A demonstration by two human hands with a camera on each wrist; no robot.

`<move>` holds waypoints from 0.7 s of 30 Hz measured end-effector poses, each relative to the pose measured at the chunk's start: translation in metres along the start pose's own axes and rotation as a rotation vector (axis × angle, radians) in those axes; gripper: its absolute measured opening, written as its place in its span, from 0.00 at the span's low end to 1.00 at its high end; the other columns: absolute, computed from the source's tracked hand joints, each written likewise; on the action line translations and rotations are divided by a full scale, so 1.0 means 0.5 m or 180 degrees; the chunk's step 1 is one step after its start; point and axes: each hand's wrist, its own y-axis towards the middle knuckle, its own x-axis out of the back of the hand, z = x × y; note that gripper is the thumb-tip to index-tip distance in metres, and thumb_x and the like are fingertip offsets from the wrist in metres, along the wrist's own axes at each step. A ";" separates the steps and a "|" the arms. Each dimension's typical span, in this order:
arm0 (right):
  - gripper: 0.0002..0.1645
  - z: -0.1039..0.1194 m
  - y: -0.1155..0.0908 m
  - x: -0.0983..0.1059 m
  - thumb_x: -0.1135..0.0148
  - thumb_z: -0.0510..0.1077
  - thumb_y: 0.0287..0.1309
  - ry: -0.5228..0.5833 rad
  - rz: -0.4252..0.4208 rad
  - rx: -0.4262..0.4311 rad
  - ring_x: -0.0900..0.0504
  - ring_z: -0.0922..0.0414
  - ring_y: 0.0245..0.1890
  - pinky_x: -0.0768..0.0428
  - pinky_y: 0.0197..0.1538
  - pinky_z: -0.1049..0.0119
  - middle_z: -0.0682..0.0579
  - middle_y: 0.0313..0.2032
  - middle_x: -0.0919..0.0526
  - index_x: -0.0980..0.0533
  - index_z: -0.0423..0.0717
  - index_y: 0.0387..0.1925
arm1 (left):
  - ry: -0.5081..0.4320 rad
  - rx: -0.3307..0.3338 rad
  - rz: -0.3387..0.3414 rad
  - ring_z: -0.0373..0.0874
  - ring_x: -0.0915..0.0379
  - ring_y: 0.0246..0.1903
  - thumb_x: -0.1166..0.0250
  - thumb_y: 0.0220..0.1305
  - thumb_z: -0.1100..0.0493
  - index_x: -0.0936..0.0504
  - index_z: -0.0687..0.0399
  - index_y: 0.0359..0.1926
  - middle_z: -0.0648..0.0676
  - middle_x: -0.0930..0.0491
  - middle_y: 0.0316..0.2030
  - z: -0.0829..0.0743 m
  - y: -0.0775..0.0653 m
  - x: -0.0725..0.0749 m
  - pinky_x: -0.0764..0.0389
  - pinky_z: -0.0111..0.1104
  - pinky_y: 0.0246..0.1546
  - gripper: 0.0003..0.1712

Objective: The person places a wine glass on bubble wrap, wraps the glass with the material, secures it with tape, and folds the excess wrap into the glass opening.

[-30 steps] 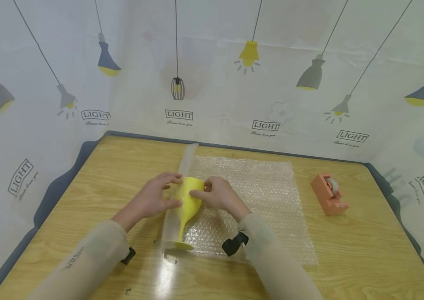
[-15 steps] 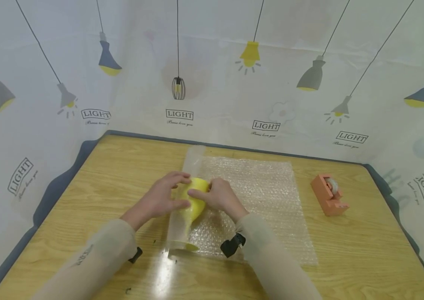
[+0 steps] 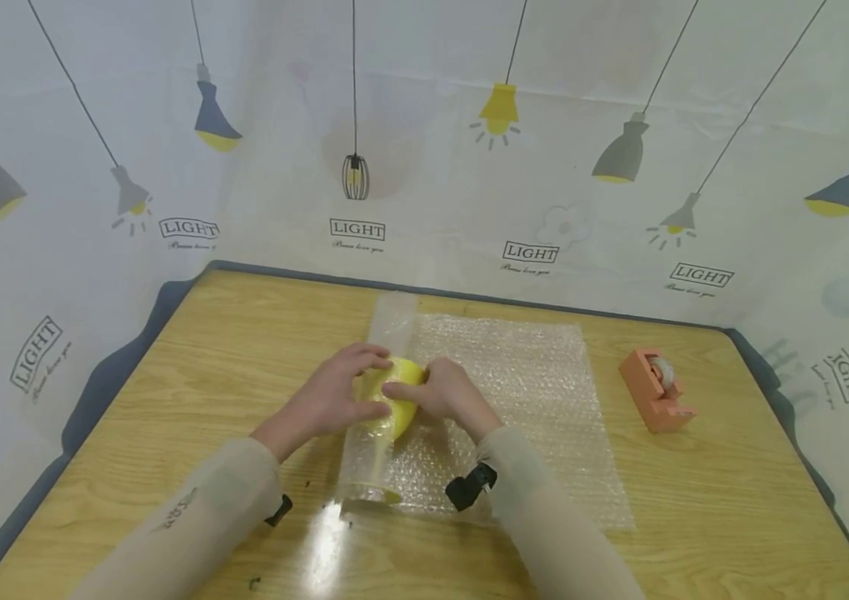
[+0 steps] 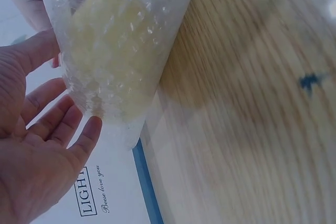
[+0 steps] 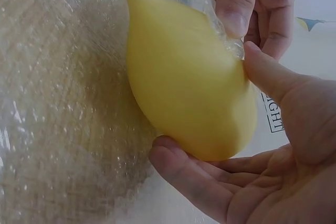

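A yellow goblet (image 3: 407,421) lies on its side at the left end of a clear bubble wrap sheet (image 3: 521,400), its bowl away from me. The sheet's left edge is folded up over the stem, foot and left side of the bowl. My left hand (image 3: 334,396) holds this flap against the bowl, thumb nearer me and fingers near the rim. In the left wrist view, fingertips touch the wrap (image 4: 110,72) with yellow showing through. My right hand (image 3: 450,392) grips the bare side of the bowl (image 5: 184,77) between thumb and fingers.
An orange tape dispenser (image 3: 652,392) with a roll of clear tape stands on the wooden table (image 3: 739,467), right of the sheet. Small dark marks dot the table near me. A white cloth backdrop (image 3: 439,167) printed with lamps rises behind the table's edge.
The goblet has rolled slightly to the right, with both hands moving along. The wrap's left edge has come up over the stem and foot and now covers more of the bowl.
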 end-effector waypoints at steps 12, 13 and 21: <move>0.31 -0.004 0.000 0.018 0.27 0.67 0.56 0.0037 0.0171 -0.0113 0.14 0.49 0.35 0.14 0.46 0.54 0.44 0.33 0.13 0.18 0.41 0.32 | -0.0127 0.0074 0.0029 0.63 0.29 0.66 0.21 0.57 0.55 0.27 0.57 0.71 0.56 0.34 0.74 -0.009 0.002 0.005 0.23 0.56 0.64 0.42; 0.31 -0.005 0.000 0.020 0.27 0.67 0.56 0.0044 0.0182 -0.0124 0.14 0.49 0.35 0.14 0.46 0.54 0.44 0.33 0.12 0.18 0.41 0.32 | -0.0169 0.0071 0.0041 0.63 0.27 0.64 0.22 0.58 0.56 0.27 0.57 0.71 0.56 0.34 0.75 -0.007 0.002 0.008 0.20 0.55 0.61 0.42; 0.32 -0.020 0.002 0.029 0.25 0.64 0.56 0.0034 0.0183 -0.0152 0.12 0.49 0.36 0.14 0.52 0.50 0.46 0.32 0.11 0.15 0.37 0.39 | -0.0129 -0.0016 0.0180 0.65 0.27 0.62 0.28 0.65 0.60 0.30 0.59 0.73 0.60 0.37 0.75 0.016 0.002 0.027 0.21 0.56 0.61 0.38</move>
